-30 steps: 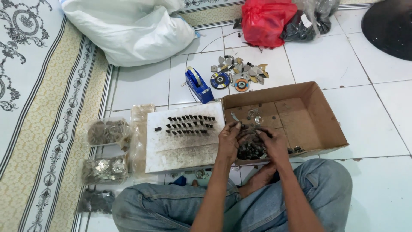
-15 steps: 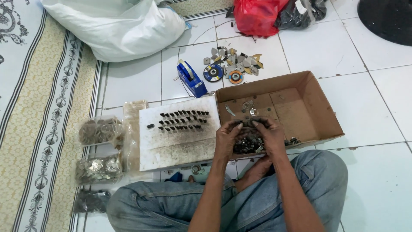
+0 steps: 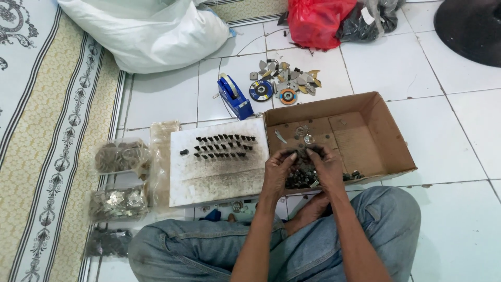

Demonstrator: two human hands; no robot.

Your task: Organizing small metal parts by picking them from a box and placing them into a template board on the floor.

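Hands [image 3: 302,169] stay in the cardboard box [image 3: 365,141] (camera shifted).

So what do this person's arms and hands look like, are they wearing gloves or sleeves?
No gloves and no sleeves show: both forearms are bare from the bottom edge of the picture up to the hands. The left hand and the right hand carry no ring, watch or bracelet that can be made out. Below the arms, the person wears faded blue denim jeans.

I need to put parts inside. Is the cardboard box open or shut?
Open. The cardboard box has no lid or flaps over it; its brown floor shows, and both hands reach into the dark small parts.
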